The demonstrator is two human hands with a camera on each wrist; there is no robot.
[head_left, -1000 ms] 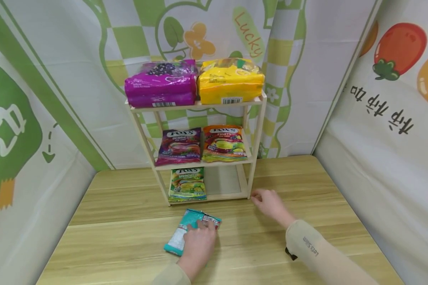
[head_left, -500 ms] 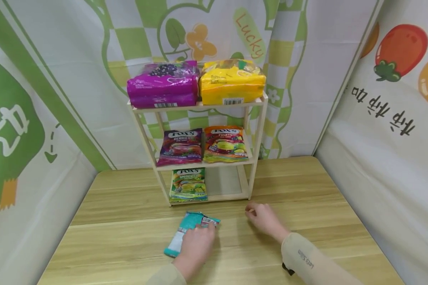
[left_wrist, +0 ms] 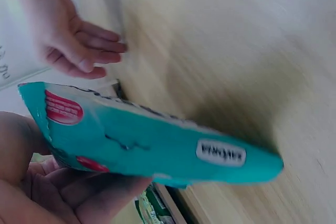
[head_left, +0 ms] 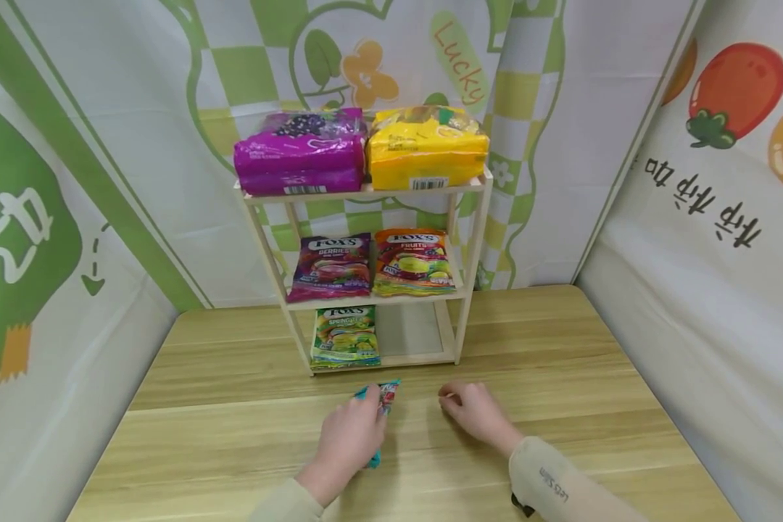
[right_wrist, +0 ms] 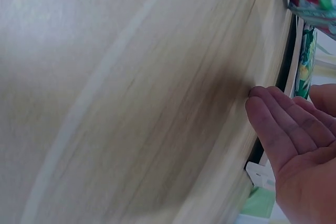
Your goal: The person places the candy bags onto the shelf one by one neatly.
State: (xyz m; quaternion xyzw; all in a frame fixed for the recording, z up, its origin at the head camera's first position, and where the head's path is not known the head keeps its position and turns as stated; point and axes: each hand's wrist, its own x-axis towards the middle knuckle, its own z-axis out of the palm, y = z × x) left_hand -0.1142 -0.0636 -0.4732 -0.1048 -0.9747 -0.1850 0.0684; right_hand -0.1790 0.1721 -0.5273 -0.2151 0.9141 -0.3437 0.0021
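My left hand (head_left: 347, 438) grips a teal candy bag (left_wrist: 152, 140) by one end, thumb on one side and fingers on the other. The bag is tilted up on its edge just above or on the table, I cannot tell which. From the head view most of it hides behind the hand. To the right, my right hand (head_left: 479, 413) holds nothing, its fingers (right_wrist: 283, 121) loosely bent over the wood. Both hands are in front of a small wooden shelf (head_left: 417, 359). On its bottom tier, at the left, lies a green candy bag (head_left: 346, 337).
A purple berries bag (head_left: 333, 267) and an orange fruits bag (head_left: 414, 262) lean on the middle tier. Larger purple (head_left: 300, 156) and yellow bags (head_left: 428, 152) sit on top. Printed cloth walls (head_left: 652, 326) enclose the wooden table (head_left: 202, 420).
My left hand has gone from resting on the flat teal candy bag to gripping it and tipping it upright. My right hand has drawn back from the shelf's front corner, toward the left.
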